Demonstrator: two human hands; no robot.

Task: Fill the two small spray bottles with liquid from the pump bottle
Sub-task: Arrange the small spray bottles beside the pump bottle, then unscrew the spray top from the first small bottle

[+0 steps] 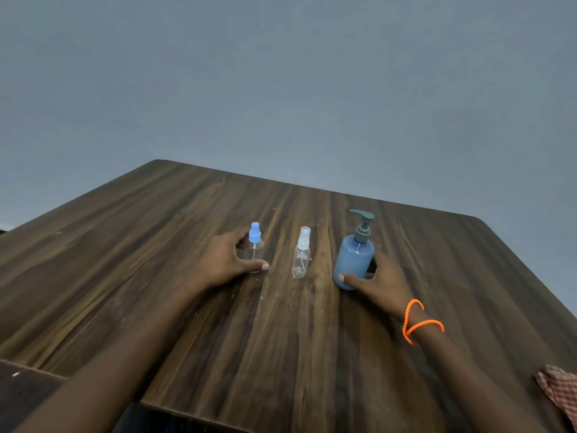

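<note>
Three bottles stand upright in a row on a dark wooden table (pixel 218 323). On the left is a clear spray bottle with a blue cap (pixel 255 245); my left hand (pixel 223 260) wraps round it, thumb in front and fingers behind. A second clear spray bottle with a clear cap (pixel 301 253) stands alone in the middle, untouched. At the right, my right hand (pixel 379 281) grips the lower body of the blue pump bottle (pixel 354 260), which has a grey pump head. Both spray bottles look empty and have their caps on.
The table's far edge runs close behind the bottles, against a plain grey wall. A checked cloth (pixel 559 392) lies at the table's right front corner. An orange beaded band (pixel 420 321) circles my right wrist.
</note>
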